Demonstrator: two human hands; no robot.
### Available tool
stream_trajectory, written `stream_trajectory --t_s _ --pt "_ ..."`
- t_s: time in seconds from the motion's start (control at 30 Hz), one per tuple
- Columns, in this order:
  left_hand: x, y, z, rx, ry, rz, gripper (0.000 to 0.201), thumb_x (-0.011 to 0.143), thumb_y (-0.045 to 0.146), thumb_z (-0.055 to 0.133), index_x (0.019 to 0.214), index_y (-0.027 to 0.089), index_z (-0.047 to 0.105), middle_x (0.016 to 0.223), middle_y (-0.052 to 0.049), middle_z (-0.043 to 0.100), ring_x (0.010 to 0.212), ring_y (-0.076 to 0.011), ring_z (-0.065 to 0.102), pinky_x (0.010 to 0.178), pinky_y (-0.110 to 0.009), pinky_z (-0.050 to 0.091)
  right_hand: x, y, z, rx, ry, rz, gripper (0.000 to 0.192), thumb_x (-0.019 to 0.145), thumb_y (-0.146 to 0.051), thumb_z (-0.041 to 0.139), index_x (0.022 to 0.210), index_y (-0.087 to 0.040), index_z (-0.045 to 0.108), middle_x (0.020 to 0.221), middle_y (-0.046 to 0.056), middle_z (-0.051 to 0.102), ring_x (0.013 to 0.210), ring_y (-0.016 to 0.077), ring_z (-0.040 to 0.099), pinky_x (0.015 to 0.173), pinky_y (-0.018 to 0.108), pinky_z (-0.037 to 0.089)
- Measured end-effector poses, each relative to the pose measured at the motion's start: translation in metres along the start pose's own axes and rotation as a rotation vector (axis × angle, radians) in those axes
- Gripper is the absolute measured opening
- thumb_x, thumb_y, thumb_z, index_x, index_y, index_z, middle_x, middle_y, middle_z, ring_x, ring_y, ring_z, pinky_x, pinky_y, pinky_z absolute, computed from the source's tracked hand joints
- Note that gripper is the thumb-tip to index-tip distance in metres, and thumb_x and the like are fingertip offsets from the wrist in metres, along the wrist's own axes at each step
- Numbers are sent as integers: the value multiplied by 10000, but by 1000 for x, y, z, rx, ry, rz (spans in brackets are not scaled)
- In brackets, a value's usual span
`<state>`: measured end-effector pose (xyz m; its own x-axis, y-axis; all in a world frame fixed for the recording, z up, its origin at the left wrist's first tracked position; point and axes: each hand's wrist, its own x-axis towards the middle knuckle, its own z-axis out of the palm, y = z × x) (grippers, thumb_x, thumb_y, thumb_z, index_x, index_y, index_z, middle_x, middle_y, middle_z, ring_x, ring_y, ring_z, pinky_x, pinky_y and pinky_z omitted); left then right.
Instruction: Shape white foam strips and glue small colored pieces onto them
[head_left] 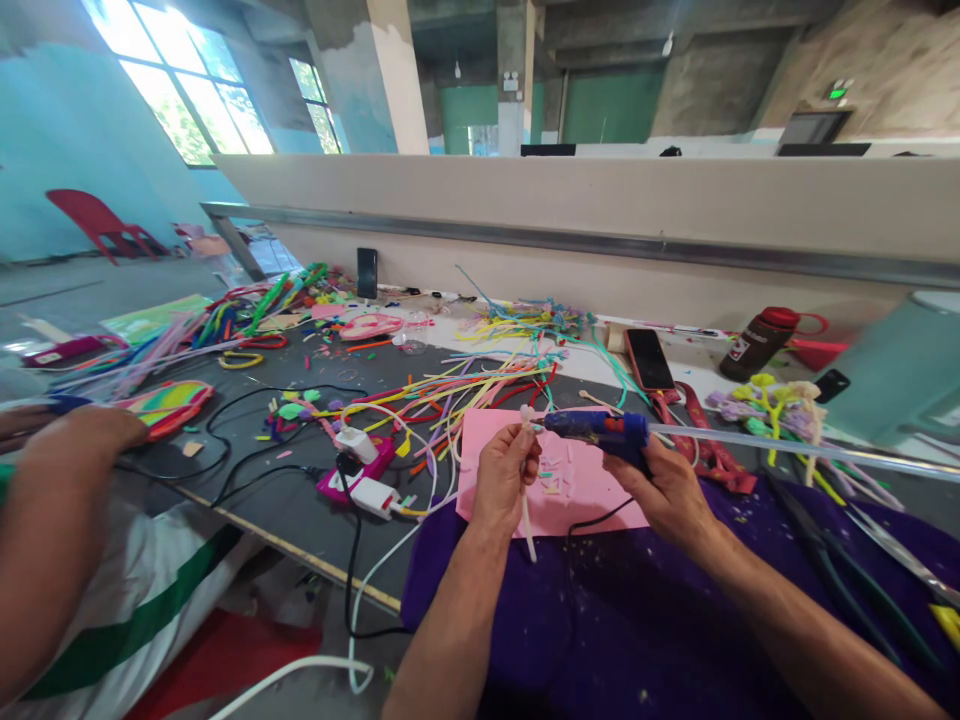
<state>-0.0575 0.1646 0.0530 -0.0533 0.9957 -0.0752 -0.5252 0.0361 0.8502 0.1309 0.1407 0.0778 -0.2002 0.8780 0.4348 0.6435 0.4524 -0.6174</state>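
Glue gun (600, 432), blue, is sitting in the right hand (664, 485), fingers wrapped around its grip, nozzle pointing left at the tip of a white pipe cleaner (526, 470). Left hand (506, 475) is pinching that stem upright, fingers closed on it, above a pink sheet (570, 495) on the table (255, 490). Another person's arm (52, 500) is resting at far left. Colourful pipe cleaners (480, 385) are lying scattered beyond.

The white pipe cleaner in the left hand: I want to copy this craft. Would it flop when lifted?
Probably not: the white pipe cleaner stands nearly straight from the left hand. Its thinness suggests it's light. It likely bends easily, like the curved colored pipe cleaners.
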Motion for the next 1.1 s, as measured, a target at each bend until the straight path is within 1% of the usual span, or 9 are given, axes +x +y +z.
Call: stream_trajectory --t_s 0.17,0.37,0.47,0.53,0.6,0.7,0.8,0.87,1.1 --pt "-1 1 1 14 3 -2 314 655 403 683 656 142 508 550 49 504 383 -6 394 374 -142 208 0 2 1 14 30 23 239 835 -387 480 898 -167 553 624 -11 509 560 127 470 523 247 375" --pt "0 -1 0 5 -8 7 319 628 411 701 700 144 544 554 45 515 385 -9 407 370 -142 221 1 6 1 59 -32 45 250 812 -400 507 867 -167 580 631 -5 522 574 133 475 519 252 373" --pt "1 -1 -1 -3 8 -2 321 617 407 709 691 146 538 559 47 525 382 -9 411 365 -140 230 6 5 -8 176 -15 106 272 814 -409 501 796 -154 594 624 -1 520 548 117 477 500 243 375" --pt "2 -1 -2 -6 16 -7 317 618 402 709 679 147 531 563 49 531 379 -9 414 362 -140 237 12 7 -11 290 12 163 272 832 -402 473 819 -150 576 600 -9 522 519 104 479 482 231 374" --pt "3 -1 -2 -6 6 -7 309 624 396 705 674 147 529 563 49 532 377 -10 413 359 -142 237 18 15 -9 395 25 210 238 839 -389 465 849 -159 523 559 -33 514 485 94 478 470 219 377" --pt "3 -1 -1 -7 -40 -4 290 650 381 688 657 143 524 555 47 521 375 -11 400 355 -145 224 26 40 6 483 -35 315 223 805 -390 494 834 -173 455 516 -64 487 425 89 475 438 213 394" --pt "3 -2 -1 -19 -76 -13 271 686 359 665 645 138 513 559 45 508 381 -7 389 360 -142 212 28 69 25 351 -126 398 216 767 -378 508 797 -171 454 483 -68 488 393 99 481 410 218 402" --pt "2 -2 -1 -25 -92 -26 261 695 350 658 651 138 513 565 44 507 386 -7 389 365 -141 210 28 84 34 291 -129 408 208 755 -370 511 762 -169 457 475 -60 501 394 103 489 413 219 399" --pt "1 -3 2 -21 -129 -99 274 677 357 671 653 139 508 558 37 506 381 -14 384 356 -147 209 27 103 37 78 -107 415 270 807 -401 408 830 -152 510 541 -17 563 463 126 534 472 236 400"
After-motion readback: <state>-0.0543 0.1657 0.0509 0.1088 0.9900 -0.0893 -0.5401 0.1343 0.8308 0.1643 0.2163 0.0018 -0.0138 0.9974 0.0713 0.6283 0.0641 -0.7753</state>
